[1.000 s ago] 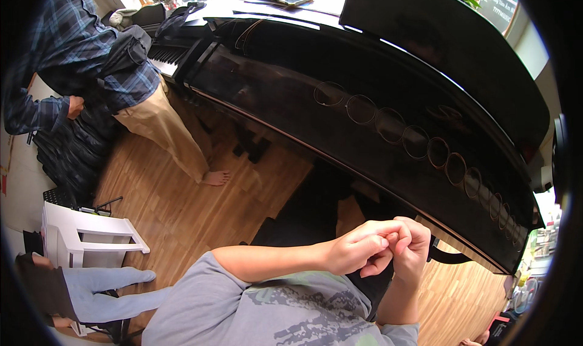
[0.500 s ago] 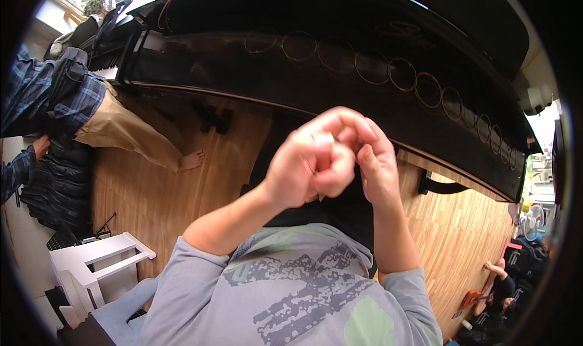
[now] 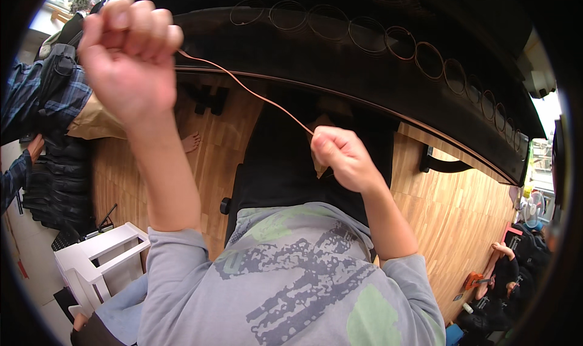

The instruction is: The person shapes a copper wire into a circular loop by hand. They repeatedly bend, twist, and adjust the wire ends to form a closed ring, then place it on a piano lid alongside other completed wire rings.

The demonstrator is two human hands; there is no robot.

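A copper-coloured string runs in a slack curve between my two hands, in front of the dark piano. My left hand is raised at the upper left, fingers curled closed around one end of it. Over my lap, my right hand is closed in a pinch on the string's other part. Just below that hand, a tan, pointed, paper-like piece shows against my dark trousers; my right hand partly hides it.
Several coiled strings lie in a row along the black piano. Another person in a plaid shirt stands at the left. A white stool is at the lower left; more people sit at the right with a small orange stringed instrument.
My hands were close together over my lap. Now my left hand has moved up and far left, drawing out the string, while my right hand has shifted slightly left and down.
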